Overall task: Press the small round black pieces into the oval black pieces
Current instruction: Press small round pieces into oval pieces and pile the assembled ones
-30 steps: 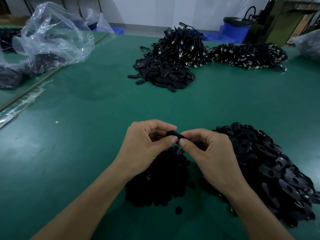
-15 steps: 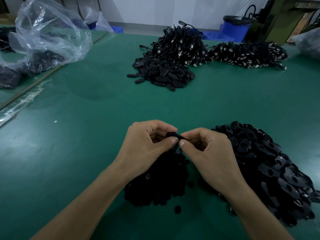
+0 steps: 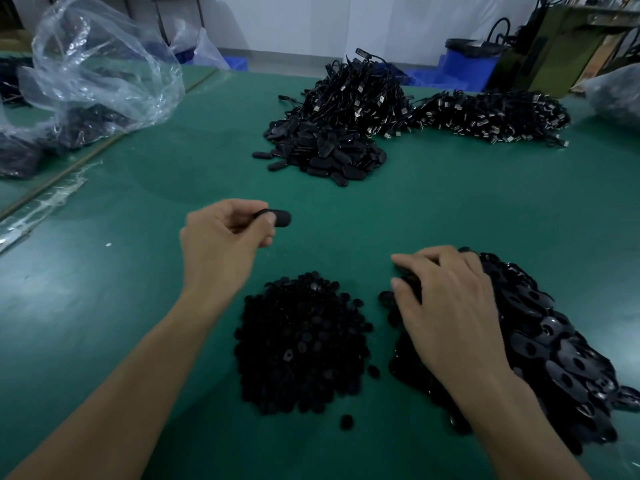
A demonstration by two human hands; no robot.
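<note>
Hands parted, left hand (image 3: 221,244) holding oval piece (image 3: 278,218), right hand (image 3: 450,303) on pile (image 3: 554,341)

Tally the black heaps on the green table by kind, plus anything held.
Round-piece heap: 1
Oval-piece heaps: 2, one near, one far
Cable heaps: 2, touching
Oval piece pinched in left hand: 1
Total: 6
</note>
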